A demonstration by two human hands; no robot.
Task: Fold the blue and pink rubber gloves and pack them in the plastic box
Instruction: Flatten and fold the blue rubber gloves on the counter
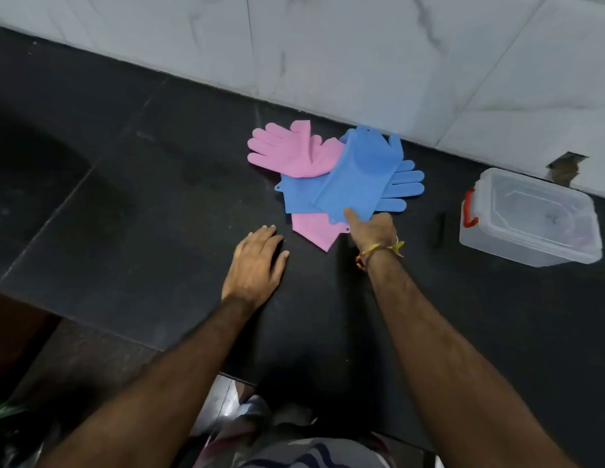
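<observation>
Several rubber gloves lie in an overlapping pile on the black counter (142, 231). A blue glove (358, 173) lies on top, fingers toward the wall. A second blue glove (400, 184) lies under it, fingers pointing right. A pink glove (287, 150) spreads to the left, and another pink cuff (316, 231) sticks out at the near side. My right hand (372, 228) pinches the near cuff edge of the top blue glove. My left hand (257, 261) rests flat on the counter, left of the pile, fingers apart, holding nothing. The clear plastic box (530, 217) stands at the right, lid on.
A white marble-tiled wall (361, 62) runs behind the counter. The box has a red latch (468, 214) on its left end. A small dark object (439, 228) lies between the pile and the box. The counter's front edge (233, 374) is near my body.
</observation>
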